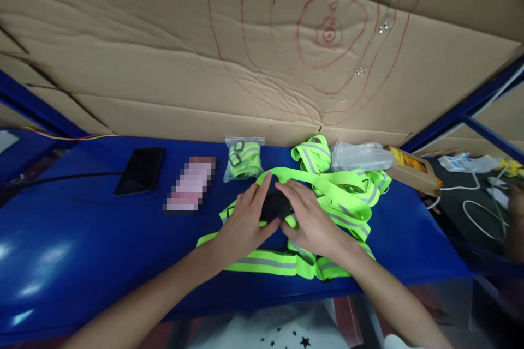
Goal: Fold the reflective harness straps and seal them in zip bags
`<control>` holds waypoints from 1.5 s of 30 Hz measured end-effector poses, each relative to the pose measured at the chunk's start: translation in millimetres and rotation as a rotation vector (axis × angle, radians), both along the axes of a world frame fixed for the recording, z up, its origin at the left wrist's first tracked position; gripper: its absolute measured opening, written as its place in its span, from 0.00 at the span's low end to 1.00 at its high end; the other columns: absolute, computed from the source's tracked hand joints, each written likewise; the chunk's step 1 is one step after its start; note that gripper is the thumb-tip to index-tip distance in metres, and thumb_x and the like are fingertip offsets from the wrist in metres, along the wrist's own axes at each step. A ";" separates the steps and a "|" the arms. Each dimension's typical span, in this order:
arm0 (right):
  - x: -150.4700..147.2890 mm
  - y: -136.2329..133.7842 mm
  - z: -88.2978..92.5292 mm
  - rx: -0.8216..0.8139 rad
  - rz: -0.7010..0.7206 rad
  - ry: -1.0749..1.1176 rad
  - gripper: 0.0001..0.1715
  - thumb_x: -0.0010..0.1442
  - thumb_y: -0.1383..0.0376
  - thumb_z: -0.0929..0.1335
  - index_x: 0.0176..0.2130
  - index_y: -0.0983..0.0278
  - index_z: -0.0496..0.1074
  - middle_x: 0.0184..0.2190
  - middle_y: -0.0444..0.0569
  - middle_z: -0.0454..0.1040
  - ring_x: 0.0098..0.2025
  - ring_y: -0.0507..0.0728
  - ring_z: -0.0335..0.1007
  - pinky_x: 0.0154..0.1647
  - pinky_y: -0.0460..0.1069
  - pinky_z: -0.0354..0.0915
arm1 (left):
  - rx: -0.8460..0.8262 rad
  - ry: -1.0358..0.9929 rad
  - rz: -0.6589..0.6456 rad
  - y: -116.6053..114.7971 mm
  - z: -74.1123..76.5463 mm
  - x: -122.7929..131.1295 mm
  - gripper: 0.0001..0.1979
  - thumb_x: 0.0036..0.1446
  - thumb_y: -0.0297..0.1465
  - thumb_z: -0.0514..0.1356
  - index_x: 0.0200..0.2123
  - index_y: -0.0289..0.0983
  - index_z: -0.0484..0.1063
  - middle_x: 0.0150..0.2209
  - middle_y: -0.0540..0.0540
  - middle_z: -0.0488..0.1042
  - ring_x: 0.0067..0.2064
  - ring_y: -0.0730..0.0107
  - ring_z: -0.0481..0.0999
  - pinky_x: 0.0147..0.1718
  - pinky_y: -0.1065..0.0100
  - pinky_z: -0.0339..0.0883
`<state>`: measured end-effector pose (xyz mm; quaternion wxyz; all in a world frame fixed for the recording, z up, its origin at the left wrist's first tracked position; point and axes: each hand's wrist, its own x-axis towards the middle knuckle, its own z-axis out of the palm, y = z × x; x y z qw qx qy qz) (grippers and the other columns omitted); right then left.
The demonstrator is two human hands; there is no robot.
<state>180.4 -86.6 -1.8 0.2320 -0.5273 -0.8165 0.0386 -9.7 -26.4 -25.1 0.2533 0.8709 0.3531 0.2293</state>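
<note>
In the head view, my left hand (241, 221) and my right hand (311, 221) are closed from both sides round a small black piece (275, 206). Its exact kind cannot be made out. Bright yellow-green reflective straps (266, 263) with grey stripes lie under and around my hands. More of the strap is heaped in loose loops (347, 191) to the right. Part of the strap beneath the black piece is hidden by my fingers.
Behind my hands sit a clear zip bag (244, 161) with a folded strap, a rolled strap (311, 154), clear plastic bags (360, 156) and a cardboard box (413, 170). A black phone (140, 170) and a pixelated item (190, 184) lie left. A cardboard wall (164, 92) closes the back.
</note>
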 end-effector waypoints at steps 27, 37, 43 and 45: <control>21.9 27.1 63.6 -0.209 -0.050 0.764 0.31 0.53 0.63 0.78 0.55 0.56 0.71 0.54 0.45 0.74 0.58 0.58 0.72 0.64 0.53 0.65 | -0.328 -0.327 -0.266 47.0 77.6 -33.8 0.47 0.54 0.42 0.72 0.71 0.49 0.52 0.70 0.39 0.62 0.70 0.46 0.61 0.69 0.45 0.56; 37.1 50.7 113.1 -0.323 0.121 0.871 0.58 0.44 0.65 0.82 0.68 0.53 0.60 0.64 0.47 0.67 0.68 0.59 0.62 0.66 0.52 0.63 | -0.376 -0.630 -0.123 55.6 123.9 23.6 0.31 0.46 0.33 0.75 0.51 0.43 0.65 0.48 0.49 0.78 0.49 0.59 0.80 0.47 0.62 0.74; 41.6 57.4 108.7 -0.518 0.110 1.238 0.28 0.46 0.69 0.79 0.47 0.61 0.76 0.47 0.45 0.80 0.48 0.54 0.77 0.55 0.49 0.71 | -0.484 -0.656 -0.236 57.9 135.4 20.5 0.47 0.43 0.32 0.77 0.63 0.48 0.57 0.44 0.48 0.80 0.43 0.57 0.83 0.38 0.64 0.76; 39.5 59.0 103.8 -0.572 0.060 1.376 0.20 0.48 0.67 0.78 0.42 0.63 0.75 0.36 0.44 0.80 0.37 0.55 0.78 0.48 0.52 0.74 | -0.534 -0.645 -0.275 60.6 129.7 25.7 0.54 0.44 0.32 0.76 0.69 0.49 0.49 0.45 0.47 0.81 0.44 0.55 0.84 0.40 0.61 0.77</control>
